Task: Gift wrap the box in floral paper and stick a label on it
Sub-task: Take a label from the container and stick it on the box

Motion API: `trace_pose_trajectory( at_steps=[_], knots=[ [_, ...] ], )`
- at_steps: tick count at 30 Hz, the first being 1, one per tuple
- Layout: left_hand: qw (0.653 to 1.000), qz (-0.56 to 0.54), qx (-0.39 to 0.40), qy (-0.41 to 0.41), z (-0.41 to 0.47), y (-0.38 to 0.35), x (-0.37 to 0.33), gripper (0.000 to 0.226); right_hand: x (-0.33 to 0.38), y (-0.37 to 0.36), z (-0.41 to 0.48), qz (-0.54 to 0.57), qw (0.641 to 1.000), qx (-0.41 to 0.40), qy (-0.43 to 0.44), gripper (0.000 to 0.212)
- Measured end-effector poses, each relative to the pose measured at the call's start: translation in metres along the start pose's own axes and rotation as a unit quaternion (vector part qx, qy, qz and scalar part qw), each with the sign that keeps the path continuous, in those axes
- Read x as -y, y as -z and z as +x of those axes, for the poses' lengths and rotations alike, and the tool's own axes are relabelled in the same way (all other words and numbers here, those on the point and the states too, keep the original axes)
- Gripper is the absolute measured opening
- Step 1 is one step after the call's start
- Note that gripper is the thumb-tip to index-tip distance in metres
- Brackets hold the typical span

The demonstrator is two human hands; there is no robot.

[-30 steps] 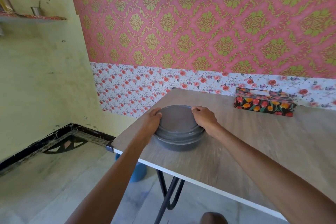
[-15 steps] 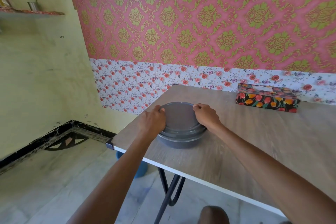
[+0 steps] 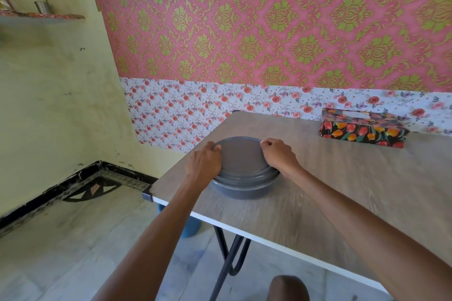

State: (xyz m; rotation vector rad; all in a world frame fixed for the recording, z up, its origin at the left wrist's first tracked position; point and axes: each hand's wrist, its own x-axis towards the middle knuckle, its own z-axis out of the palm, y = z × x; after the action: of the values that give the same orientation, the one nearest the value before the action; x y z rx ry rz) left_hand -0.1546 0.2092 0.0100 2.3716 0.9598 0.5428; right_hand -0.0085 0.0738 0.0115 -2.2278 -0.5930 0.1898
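Well, far left first: one shelf [image 3: 41, 17] at 10 o'clock of the view carries one metal cup [image 3: 42, 7], with something thin and dark standing out of it; what it is I cannot tell. Below lies the floor [image 3: 61, 239], and under the table's near left corner one blue thing [image 3: 192, 227] peeps out, mostly hidden. The table [image 3: 342, 203] has a wood-grain top, a white edge and black legs [image 3: 230, 259].

Near the table's left corner sits one grey round tin [image 3: 241, 192], its lid [image 3: 241, 156] on, so the contents are hidden. Two hands are on that lid. The left hand [image 3: 204, 166] grips the lid's rim at 9 o'clock, wrapped round the edge with the thumb on top. The right hand [image 3: 278, 156] grips the rim at about 2 o'clock, fingers curled under, knuckles up.

At 2 o'clock from the tin, well apart from it and from both hands, close to the wall [image 3: 269, 32], lies one box [image 3: 381, 134]. It is closed and wrapped in dark paper [image 3: 342, 129] printed with orange and red tulips. One pale label [image 3: 354, 113] lies on its top face. At 6 o'clock of the view one knee [image 3: 288, 288] shows.
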Motion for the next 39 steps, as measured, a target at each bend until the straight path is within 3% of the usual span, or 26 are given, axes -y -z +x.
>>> trace_pose_trajectory(
  at_steps=[8,13,18,22,25,28,30,32,34,36,39],
  knots=[
    [1.0,-0.016,0.007,0.008,0.005,0.008,-0.001,0.04,0.004,0.004,-0.002,0.013,1.0,0.014,-0.013,0.033],
    [0.988,-0.104,-0.007,0.117,-0.014,-0.005,-0.013,0.064,0.003,0.004,-0.001,-0.004,0.999,0.003,-0.049,0.043],
    [0.978,-0.138,-0.065,0.14,-0.029,-0.017,-0.031,0.06,0.005,0.01,0.002,-0.053,0.995,0.001,-0.079,0.05],
    [0.982,-0.136,-0.054,0.119,-0.021,-0.019,-0.031,0.055,0.003,0.017,0.002,-0.056,0.994,0.026,-0.085,0.048],
    [0.979,-0.154,-0.066,0.115,-0.015,-0.019,-0.028,0.061,0.003,0.03,0.005,0.069,0.989,0.076,-0.107,0.036],
    [0.954,-0.253,-0.047,0.155,0.002,-0.015,-0.029,0.061,-0.003,0.051,0.012,0.215,0.961,0.116,-0.132,0.027],
    [0.927,-0.338,-0.033,0.161,0.017,-0.012,-0.032,0.047,-0.008,0.066,0.021,0.267,0.947,0.121,-0.134,0.028],
    [0.919,-0.375,-0.018,0.122,0.03,-0.012,-0.038,0.012,-0.014,0.075,0.033,0.318,0.931,0.111,-0.14,0.029],
    [0.951,-0.303,0.013,0.06,0.046,-0.021,-0.045,0.015,-0.019,0.079,0.048,0.372,0.91,0.098,-0.153,0.027],
    [0.99,-0.129,0.052,-0.005,0.065,-0.036,-0.049,0.005,-0.023,0.079,0.071,0.418,0.889,0.088,-0.168,0.028],
    [0.989,0.046,0.119,-0.068,0.084,-0.055,-0.055,0.047,-0.027,0.074,0.109,0.443,0.877,0.061,-0.177,0.03]
  ],
)
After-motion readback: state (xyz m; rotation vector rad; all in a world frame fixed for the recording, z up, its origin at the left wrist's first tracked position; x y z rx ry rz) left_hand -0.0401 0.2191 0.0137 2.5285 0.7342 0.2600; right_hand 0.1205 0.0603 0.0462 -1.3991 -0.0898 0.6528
